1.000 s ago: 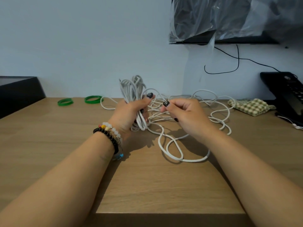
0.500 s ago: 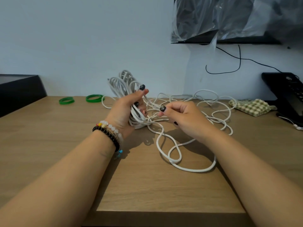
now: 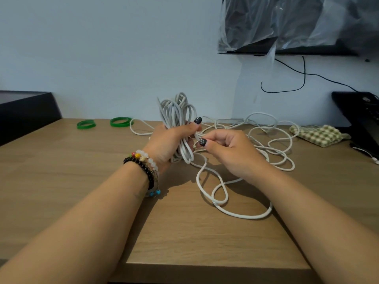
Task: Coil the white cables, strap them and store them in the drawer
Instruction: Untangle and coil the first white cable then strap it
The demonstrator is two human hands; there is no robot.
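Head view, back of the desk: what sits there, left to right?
black box → first green band → second green band → coiled bundle in the left hand → loose white cable → checked cloth → black phone

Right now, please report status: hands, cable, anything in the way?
Left hand grips coiled bundle. Right hand pinches the strand beside it. Loose white cable lies uncoiled on table. Green straps unused, nothing blocking.

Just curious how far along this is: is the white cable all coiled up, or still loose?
Partly coiled. The left hand grips a bundle of white cable loops; the rest of the white cable sprawls loose over the wooden table.
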